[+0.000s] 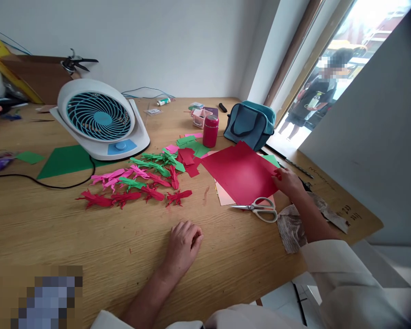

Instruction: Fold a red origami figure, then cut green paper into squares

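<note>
The large square red paper sheet (241,172) lies left of the loosely curled right hand (282,181), fingers touching its edge, a corner pointing toward the person; no clear long axis. The half-curled, empty left hand (186,237) rests on the wooden table (130,251).

Large plain red paper sheet (241,176), lying flat, set cornerwise over pale pink paper (223,195), on the wooden table (123,237)

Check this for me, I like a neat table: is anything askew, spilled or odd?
The red paper sits askew over a pale pink sheet, their edges out of line. A brownish smudge marks the wood to its left, and crumpled material lies bunched at right. No spill shows.
</note>
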